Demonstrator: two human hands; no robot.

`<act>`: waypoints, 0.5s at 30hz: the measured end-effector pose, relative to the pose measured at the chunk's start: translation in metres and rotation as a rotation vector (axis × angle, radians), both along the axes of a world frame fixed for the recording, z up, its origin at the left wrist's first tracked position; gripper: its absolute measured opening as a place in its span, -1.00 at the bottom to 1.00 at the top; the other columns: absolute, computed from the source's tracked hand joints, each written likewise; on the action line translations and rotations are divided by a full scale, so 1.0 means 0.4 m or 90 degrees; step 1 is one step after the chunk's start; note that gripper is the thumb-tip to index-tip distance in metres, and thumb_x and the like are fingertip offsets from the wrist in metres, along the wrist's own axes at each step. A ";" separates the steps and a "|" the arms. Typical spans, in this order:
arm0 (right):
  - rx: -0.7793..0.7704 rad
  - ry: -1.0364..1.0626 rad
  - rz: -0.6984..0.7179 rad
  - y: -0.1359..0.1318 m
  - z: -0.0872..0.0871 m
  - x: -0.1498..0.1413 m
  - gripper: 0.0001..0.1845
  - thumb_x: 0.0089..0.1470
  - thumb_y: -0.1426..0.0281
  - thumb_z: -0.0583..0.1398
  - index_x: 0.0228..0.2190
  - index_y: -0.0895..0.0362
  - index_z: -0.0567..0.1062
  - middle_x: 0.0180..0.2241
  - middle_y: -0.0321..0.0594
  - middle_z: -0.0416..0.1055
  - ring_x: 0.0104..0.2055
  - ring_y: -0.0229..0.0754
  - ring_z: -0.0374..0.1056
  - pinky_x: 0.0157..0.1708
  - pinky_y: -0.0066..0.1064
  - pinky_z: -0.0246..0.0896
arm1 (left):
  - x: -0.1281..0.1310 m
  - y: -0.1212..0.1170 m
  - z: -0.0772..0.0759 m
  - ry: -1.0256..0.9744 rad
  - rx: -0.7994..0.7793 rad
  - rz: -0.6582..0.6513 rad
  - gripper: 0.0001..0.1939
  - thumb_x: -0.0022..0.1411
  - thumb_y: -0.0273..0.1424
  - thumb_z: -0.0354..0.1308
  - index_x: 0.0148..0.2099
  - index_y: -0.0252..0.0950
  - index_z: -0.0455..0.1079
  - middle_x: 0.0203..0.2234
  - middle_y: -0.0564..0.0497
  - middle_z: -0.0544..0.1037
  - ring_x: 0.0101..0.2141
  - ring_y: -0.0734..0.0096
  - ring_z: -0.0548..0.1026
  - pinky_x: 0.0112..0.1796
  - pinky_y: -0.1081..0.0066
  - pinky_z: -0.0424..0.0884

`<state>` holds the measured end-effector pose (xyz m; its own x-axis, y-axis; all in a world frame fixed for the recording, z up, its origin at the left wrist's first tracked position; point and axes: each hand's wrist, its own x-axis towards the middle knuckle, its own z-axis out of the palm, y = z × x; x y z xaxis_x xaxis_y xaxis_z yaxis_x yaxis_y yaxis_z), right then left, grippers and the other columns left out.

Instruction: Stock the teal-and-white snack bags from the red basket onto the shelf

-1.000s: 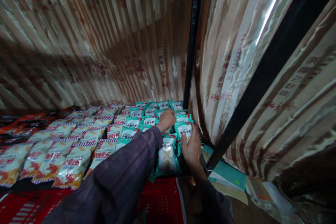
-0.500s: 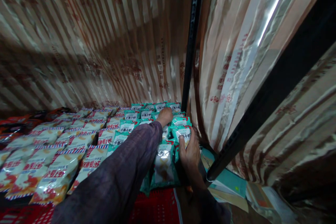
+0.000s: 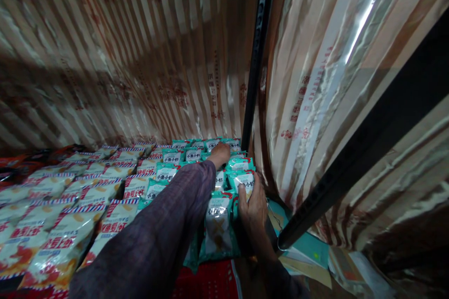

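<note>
Rows of teal and white snack bags (image 3: 218, 226) stand packed together at the centre. My right hand (image 3: 253, 203) is closed on a teal snack bag (image 3: 241, 180) at the right end of the rows, thumb on its front and fingers along its right side. Farther back, my left hand (image 3: 220, 154) reaches in among the teal bags, its back towards me. Its fingers look curled down, and what they hold, if anything, is hidden. My left sleeve covers part of the bags below it.
White snack bags with red lettering (image 3: 59, 243) fill the left side, with dark orange-red packets (image 3: 21, 163) beyond. A red perforated basket (image 3: 210, 282) is at the front. Black metal posts (image 3: 257, 56) rise behind and at right. Striped sheeting (image 3: 157, 56) hangs around; teal folders (image 3: 308, 247) lie lower right.
The view has shifted slightly, so the front bags appear a little lower and farther left. Both hands stay at nearly the same places among the teal bags.
</note>
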<state>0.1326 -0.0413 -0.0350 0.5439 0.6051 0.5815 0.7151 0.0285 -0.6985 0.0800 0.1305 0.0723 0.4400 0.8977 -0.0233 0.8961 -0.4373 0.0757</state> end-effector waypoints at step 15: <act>0.002 -0.003 0.017 0.052 -0.007 0.014 -0.33 0.23 0.07 -0.06 0.15 0.32 0.23 0.08 0.22 0.32 0.14 0.13 0.25 0.09 0.00 0.13 | -0.003 0.030 0.039 -0.059 0.030 0.041 -0.63 0.22 -0.53 -0.03 0.04 -0.40 0.43 -0.03 -0.22 0.51 0.00 0.28 0.48 -0.06 0.47 0.39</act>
